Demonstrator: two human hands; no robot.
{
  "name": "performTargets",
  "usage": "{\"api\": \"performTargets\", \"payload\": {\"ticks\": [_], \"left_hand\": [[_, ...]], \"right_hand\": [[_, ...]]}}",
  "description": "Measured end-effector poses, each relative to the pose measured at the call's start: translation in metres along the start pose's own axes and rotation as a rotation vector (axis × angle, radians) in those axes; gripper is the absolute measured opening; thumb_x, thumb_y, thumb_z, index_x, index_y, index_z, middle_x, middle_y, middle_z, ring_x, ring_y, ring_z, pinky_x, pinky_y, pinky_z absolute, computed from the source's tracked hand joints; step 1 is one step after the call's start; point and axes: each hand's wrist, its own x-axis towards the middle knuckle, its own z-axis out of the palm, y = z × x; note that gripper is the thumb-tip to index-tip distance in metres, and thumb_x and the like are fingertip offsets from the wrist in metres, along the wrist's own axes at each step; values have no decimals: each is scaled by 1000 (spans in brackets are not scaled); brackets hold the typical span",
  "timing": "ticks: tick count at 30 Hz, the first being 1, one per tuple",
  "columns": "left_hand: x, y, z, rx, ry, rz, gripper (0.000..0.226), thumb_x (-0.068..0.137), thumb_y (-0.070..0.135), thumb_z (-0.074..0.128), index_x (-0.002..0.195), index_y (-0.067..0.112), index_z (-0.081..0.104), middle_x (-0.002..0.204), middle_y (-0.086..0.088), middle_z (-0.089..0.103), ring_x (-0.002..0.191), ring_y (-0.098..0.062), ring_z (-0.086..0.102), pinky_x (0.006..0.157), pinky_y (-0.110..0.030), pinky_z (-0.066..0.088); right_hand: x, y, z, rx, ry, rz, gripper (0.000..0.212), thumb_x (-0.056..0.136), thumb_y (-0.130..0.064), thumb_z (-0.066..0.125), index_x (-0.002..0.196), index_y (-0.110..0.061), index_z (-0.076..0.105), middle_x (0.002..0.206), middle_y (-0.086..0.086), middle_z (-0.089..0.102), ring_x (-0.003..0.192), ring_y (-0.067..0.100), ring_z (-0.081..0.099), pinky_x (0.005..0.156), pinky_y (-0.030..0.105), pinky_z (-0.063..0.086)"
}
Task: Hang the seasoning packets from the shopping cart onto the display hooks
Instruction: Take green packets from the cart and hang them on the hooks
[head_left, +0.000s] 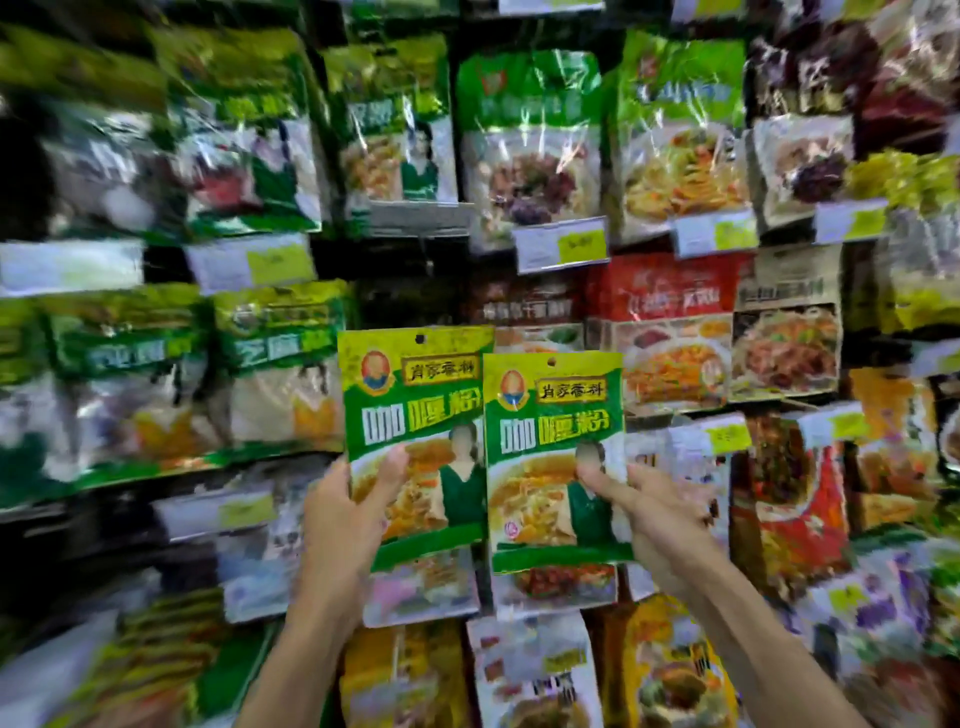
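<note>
— What have the fingers got?
— The left hand (340, 519) clamps its thumb on one green seasoning packet (415, 415). The right hand (662, 525) pinches a second packet (553, 441), whose edge overlaps the first.
— Progress?
— Both are raised before rows of hung packets (535, 145), and neither looks hooked yet. Cart unseen, hooks indistinct.
</note>
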Motion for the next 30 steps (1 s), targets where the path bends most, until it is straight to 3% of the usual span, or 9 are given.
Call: {"api": "performTargets", "payload": {"ticks": [2,6,9,11,14,18,21,27,30], "left_hand": [[8,9,-25,-22,61,31,44,67,56,67,99,26,69,101,-6,73,98,-33,67,83,-62,52],[27,22,-56,8,140,110,34,67,57,66,89,32,72,96,-10,73,96,-39,66,87,-63,49],[44,32,-69,-14,184,120,29,69,53,66,90,33,71,100,-12,72,98,-41,65,87,-63,49],[53,36,-73,-28,211,111,34,71,50,65,96,28,67,104,-10,71,101,-39,64,89,-63,49],[62,36,-78,-33,244,119,32,80,44,64,100,19,67,103,-16,70,101,-43,63,90,-64,48],[69,31,-80,-39,256,125,35,86,36,63,109,10,66,104,-13,71,101,-38,64,92,-61,48],[70,30,-79,-46,249,125,37,87,35,62,112,8,65,106,-11,70,102,-33,65,94,-56,49],[71,29,-74,-43,235,135,40,76,41,63,106,14,66,106,-8,71,103,-29,66,95,-53,49],[73,29,-71,-30,220,142,36,74,45,63,102,22,65,107,-7,71,104,-29,65,94,-55,49]], "right_hand": [[10,-3,24,19,-80,0,18,68,-34,76,69,-18,68,67,-11,70,73,3,68,64,16,50],[33,-18,58,25,-129,-33,54,61,-43,76,97,-4,66,90,3,73,99,19,65,92,35,46],[56,-34,79,-16,-150,-65,45,81,-31,71,106,5,61,102,12,68,107,25,62,105,44,41],[75,-39,87,-36,-166,-87,30,88,-25,67,103,1,64,100,10,70,104,21,63,103,41,42],[92,-48,100,-40,-153,-101,31,89,-25,67,106,2,65,102,8,72,102,16,63,96,33,42],[105,-54,108,-41,-152,-91,16,88,-22,68,91,-6,67,84,-1,73,82,5,66,68,16,43],[110,-54,108,-48,-139,-94,20,88,-23,68,94,-4,67,81,0,73,73,2,68,53,8,46],[120,-47,107,-80,-137,-67,14,89,-22,68,84,-9,64,74,-4,70,66,-5,64,55,10,42],[132,-47,113,-106,-117,-67,13,91,-20,65,88,-8,64,81,0,69,80,8,63,75,24,43]]}}
